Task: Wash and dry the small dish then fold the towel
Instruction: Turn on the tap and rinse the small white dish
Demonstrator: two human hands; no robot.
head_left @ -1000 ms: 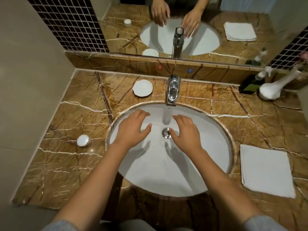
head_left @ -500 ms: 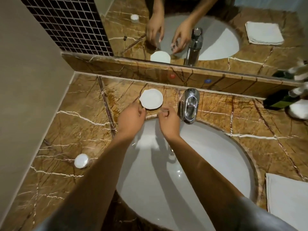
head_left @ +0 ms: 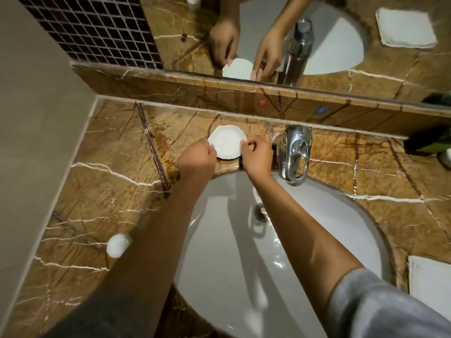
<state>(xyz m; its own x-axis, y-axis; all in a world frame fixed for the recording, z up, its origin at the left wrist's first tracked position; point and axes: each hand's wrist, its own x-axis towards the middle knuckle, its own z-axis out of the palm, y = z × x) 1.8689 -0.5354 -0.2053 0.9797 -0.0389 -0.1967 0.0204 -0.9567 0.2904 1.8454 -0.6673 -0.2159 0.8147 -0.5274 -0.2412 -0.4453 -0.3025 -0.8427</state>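
Observation:
A small white dish (head_left: 227,141) with a wavy rim sits on the brown marble counter behind the sink, left of the faucet. My left hand (head_left: 197,160) pinches its left edge. My right hand (head_left: 257,156) pinches its right edge. Its near side looks slightly raised off the counter. A folded white towel (head_left: 430,281) lies on the counter at the right edge of the view, partly cut off.
The white oval sink (head_left: 305,240) with its drain (head_left: 260,212) lies below my arms. A chrome faucet (head_left: 295,154) stands behind it. A small white round lid (head_left: 117,245) sits on the left counter. A dark bottle (head_left: 429,143) stands far right. The mirror (head_left: 268,32) is behind.
My hands left the sink basin, reached back to the dish and took hold of its two edges. The view has shifted left and closer.

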